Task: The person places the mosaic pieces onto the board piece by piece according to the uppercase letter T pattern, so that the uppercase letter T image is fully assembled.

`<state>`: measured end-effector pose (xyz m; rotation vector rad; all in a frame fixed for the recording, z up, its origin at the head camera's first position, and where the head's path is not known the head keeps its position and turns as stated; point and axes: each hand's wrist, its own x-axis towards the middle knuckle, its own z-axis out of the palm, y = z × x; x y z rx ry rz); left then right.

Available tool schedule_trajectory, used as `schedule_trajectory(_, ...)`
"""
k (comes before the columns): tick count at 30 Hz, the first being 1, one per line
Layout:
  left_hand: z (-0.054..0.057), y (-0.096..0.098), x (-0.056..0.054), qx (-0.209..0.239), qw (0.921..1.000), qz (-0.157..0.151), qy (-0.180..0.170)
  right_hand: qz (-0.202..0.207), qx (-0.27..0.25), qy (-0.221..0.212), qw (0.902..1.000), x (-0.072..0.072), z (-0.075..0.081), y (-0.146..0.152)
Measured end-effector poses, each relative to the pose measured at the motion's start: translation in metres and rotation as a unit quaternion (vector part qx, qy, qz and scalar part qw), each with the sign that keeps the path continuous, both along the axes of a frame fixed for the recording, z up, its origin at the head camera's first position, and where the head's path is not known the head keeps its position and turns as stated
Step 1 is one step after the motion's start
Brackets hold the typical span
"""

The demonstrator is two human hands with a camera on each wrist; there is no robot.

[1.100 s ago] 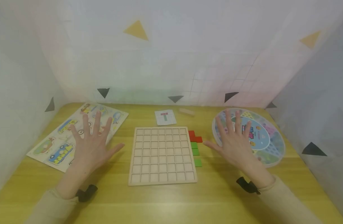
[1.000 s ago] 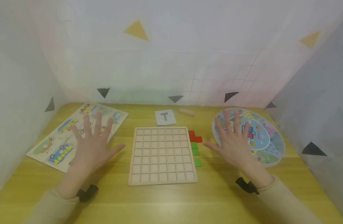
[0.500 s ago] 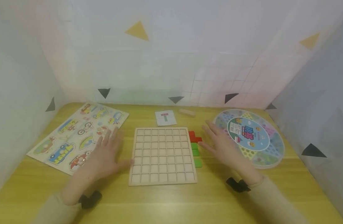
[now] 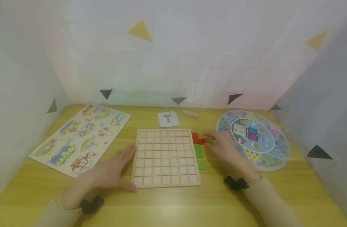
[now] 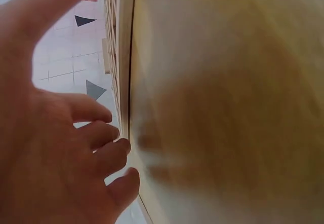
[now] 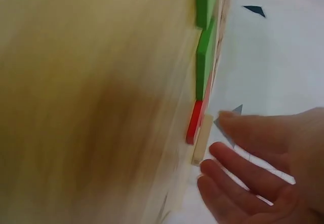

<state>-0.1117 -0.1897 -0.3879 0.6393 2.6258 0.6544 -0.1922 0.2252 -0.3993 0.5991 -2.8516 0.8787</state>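
Observation:
In the head view a square wooden grid board [image 4: 166, 157] lies mid-table. My left hand [image 4: 112, 171] is at its left side, thumb by the near corner and fingers along the edge; firm contact is hard to tell. My right hand [image 4: 225, 148] hovers over the right end of a red stepped block piece [image 4: 194, 138], thumb and fingers apart. The right wrist view shows a gap between these fingers and the red piece [image 6: 195, 122]. Green pieces [image 4: 198, 152] and a separate green piece [image 4: 201, 165] lie against the board's right edge.
Behind the board are a small card [image 4: 168, 119] with a red and green T figure and a plain wooden block [image 4: 190, 113]. A vehicle picture puzzle [image 4: 85, 135] lies at the left. A round game box [image 4: 264, 157] sits beyond my right hand.
Both hands have come down and inward from their spread pose. The left has reached the board's left edge, the right the red piece. The board and pieces have stayed in place.

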Motion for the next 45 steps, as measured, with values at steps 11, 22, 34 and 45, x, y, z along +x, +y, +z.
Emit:
schedule_trajectory(11,0.0,-0.001,0.002,0.009,0.9996,-0.013,-0.023,-0.002,-0.017,-0.022,0.9996,-0.004,-0.017,0.0)
schedule_trajectory(22,-0.002,-0.001,0.001,0.013,0.9996,-0.016,-0.019,-0.01,-0.013,-0.018,0.9997,-0.004,-0.018,0.0)
schedule_trajectory(34,-0.004,-0.001,0.0,0.01,0.9997,-0.019,-0.015,-0.005,-0.016,-0.002,0.9999,-0.004,-0.018,0.0)
schedule_trajectory(45,-0.004,0.0,0.001,0.009,0.9997,-0.016,-0.017,-0.003,0.001,0.007,1.0,-0.004,-0.019,0.0)
